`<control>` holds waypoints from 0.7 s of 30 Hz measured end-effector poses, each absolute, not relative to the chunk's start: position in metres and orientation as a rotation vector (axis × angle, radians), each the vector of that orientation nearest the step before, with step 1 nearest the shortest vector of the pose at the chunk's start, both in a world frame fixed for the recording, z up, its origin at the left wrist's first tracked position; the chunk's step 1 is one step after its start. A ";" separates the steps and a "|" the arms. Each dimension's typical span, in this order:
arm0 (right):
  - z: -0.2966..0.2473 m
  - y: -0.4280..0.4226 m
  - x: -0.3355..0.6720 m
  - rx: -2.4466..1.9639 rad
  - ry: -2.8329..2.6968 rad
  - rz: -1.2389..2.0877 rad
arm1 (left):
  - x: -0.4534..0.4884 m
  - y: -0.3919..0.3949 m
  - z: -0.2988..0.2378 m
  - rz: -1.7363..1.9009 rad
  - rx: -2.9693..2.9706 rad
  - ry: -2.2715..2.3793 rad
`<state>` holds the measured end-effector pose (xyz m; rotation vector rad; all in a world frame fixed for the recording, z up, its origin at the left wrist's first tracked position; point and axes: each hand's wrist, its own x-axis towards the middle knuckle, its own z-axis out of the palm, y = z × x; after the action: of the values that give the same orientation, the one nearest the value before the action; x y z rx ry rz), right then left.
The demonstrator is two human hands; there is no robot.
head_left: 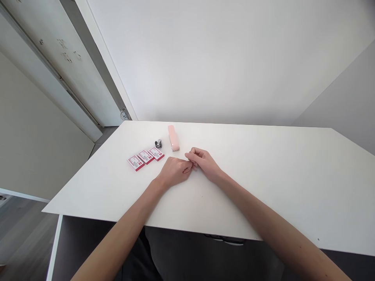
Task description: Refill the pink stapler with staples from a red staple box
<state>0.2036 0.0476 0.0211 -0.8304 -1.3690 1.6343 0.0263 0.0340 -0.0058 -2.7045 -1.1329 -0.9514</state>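
Note:
Both my hands rest on the white table (263, 175), fingertips meeting at the middle. My left hand (175, 171) lies knuckles up with its fingers curled under. My right hand (202, 160) is curled too, thumb and fingers pinched together against the left; whatever lies between them is too small to make out. A pink stapler (173, 137) lies just beyond my right hand. A small black and silver staple remover (158, 143) sits to its left. Three red and white staple boxes (145, 157) lie in a row left of my left hand.
The table stands against a plain white wall (219, 58). A door and its frame (73, 70) are at the left, with a gap of floor (23, 234) beside the table's left edge. My dark-clothed lap (181, 253) shows below the near edge.

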 end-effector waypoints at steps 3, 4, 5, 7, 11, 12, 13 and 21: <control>0.021 0.048 0.204 -0.831 -1.366 1.632 | 0.026 0.034 -0.006 -0.946 -2.686 -1.128; 0.021 0.048 0.203 -0.834 -1.364 1.635 | 0.026 0.034 -0.006 -0.944 -2.683 -1.128; 0.022 0.047 0.203 -0.836 -1.363 1.638 | 0.026 0.034 -0.006 -0.942 -2.680 -1.128; 0.023 0.047 0.203 -0.836 -1.362 1.640 | 0.027 0.034 -0.006 -0.948 -2.676 -1.127; 0.024 0.046 0.204 -0.819 -1.359 1.634 | 0.027 0.033 -0.006 -0.993 -2.663 -1.125; 0.024 0.046 0.204 -0.816 -1.360 1.633 | 0.028 0.033 -0.006 -1.001 -2.660 -1.127; 0.024 0.046 0.204 -0.815 -1.362 1.633 | 0.028 0.033 -0.006 -1.007 -2.656 -1.129; 0.020 0.046 0.205 -0.801 -1.353 1.652 | 0.028 0.033 -0.007 -1.030 -2.652 -1.098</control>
<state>0.2045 0.0462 0.0204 -0.8014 -1.3532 1.6525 0.0280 0.0328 -0.0065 -2.6518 -1.0981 -1.0304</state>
